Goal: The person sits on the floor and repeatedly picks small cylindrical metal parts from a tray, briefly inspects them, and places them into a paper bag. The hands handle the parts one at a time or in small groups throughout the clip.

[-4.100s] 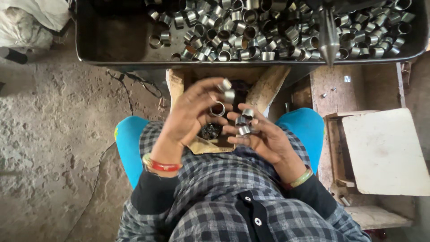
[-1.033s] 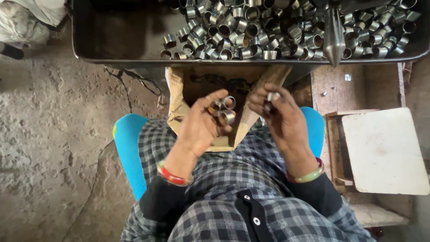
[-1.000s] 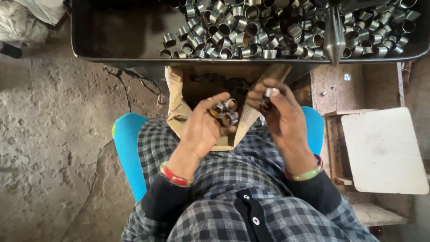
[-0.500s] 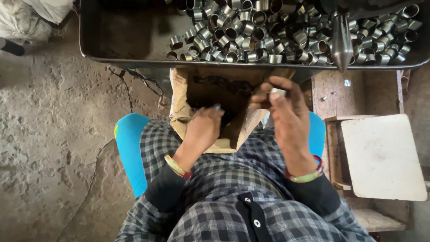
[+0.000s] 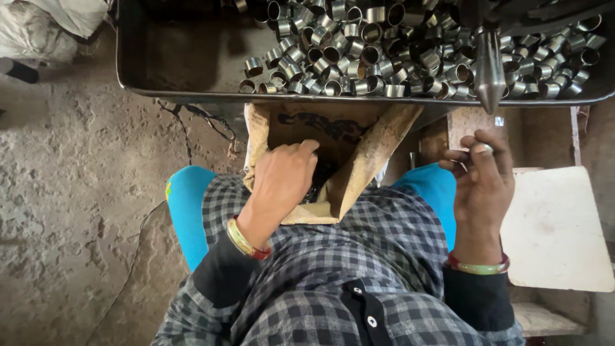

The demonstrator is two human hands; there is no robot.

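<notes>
A person seen from above wears a checked garment (image 5: 359,269) in grey, black and white, with a dark placket and one small pale button at the lower middle. Plain black cuffs end both sleeves. The left hand (image 5: 282,182) has bangles at its wrist: gold-coloured bands (image 5: 238,238) next to a thin red one. The right hand (image 5: 483,186) wears a pale green bangle (image 5: 479,266) edged in red at the wrist. Bright blue trousers (image 5: 186,211) cover both knees, showing either side of the checked cloth.
</notes>
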